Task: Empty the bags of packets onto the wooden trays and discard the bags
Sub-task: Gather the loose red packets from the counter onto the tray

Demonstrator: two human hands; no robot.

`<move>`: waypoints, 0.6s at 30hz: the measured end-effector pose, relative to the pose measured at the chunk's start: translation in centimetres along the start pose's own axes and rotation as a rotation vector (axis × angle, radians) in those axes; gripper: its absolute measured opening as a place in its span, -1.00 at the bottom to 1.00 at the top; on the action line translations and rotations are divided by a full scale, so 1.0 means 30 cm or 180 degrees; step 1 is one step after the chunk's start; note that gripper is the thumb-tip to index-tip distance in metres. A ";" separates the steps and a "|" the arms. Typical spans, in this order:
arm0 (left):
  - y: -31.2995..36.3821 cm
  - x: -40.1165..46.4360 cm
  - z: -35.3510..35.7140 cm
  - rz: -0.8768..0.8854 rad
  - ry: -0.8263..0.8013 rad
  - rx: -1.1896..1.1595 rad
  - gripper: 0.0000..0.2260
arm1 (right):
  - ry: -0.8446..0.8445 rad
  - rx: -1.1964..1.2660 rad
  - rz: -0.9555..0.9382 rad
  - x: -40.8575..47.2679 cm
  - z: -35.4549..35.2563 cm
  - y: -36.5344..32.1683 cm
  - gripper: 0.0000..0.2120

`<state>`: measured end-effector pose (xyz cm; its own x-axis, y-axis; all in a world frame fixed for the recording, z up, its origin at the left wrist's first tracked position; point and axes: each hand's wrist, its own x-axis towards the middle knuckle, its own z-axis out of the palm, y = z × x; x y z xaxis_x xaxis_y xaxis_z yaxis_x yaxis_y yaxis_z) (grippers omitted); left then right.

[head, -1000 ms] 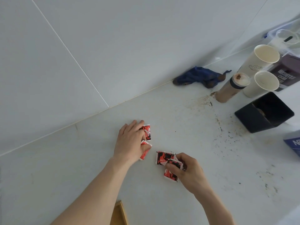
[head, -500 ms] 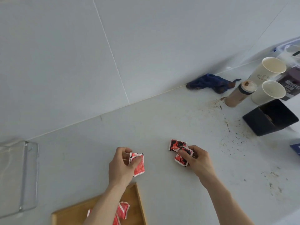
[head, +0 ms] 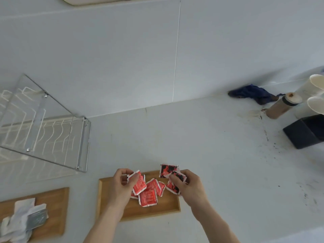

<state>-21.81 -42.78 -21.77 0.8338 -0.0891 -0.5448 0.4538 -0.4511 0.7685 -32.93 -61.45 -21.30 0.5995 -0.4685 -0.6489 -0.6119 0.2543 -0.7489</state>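
Observation:
A wooden tray (head: 157,210) lies on the white counter just in front of me, with several red packets (head: 149,196) on it. My left hand (head: 122,187) hovers over the tray's left part, shut on red packets (head: 138,183). My right hand (head: 188,187) is over the tray's far right corner, shut on red-and-black packets (head: 169,171). A second wooden tray (head: 56,207) at the lower left carries white and grey packets (head: 26,218). No bag is in view.
A clear acrylic rack (head: 52,130) with white wire dividers stands at the left against the wall. At the far right are a blue cloth (head: 254,92), a brown shaker bottle (head: 282,106), paper cups (head: 315,95) and a black box (head: 305,132), with spilled grounds on the counter.
Both hands have carried their packets back from the open counter to over the middle tray. My view has swung left and down, bringing both trays and the rack into sight.

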 end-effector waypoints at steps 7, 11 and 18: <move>-0.107 -0.014 -0.061 0.0359 0.0152 0.1030 -0.62 | 0.0526 -0.1701 -0.0852 -0.016 0.074 0.088 -0.77; -0.115 -0.049 -0.072 0.1089 0.0301 0.1856 -0.59 | 0.0640 -0.2433 -0.1778 -0.024 0.073 0.134 -0.63; -0.124 -0.104 -0.032 0.1411 -0.0158 0.2912 -0.45 | 0.0133 -0.3470 -0.2384 -0.018 0.134 0.220 -0.34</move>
<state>-25.80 -39.97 -22.59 0.8452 -0.4405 -0.3026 -0.3245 -0.8729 0.3644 -35.24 -56.10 -26.43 0.9677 -0.2275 -0.1089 -0.2523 -0.8726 -0.4182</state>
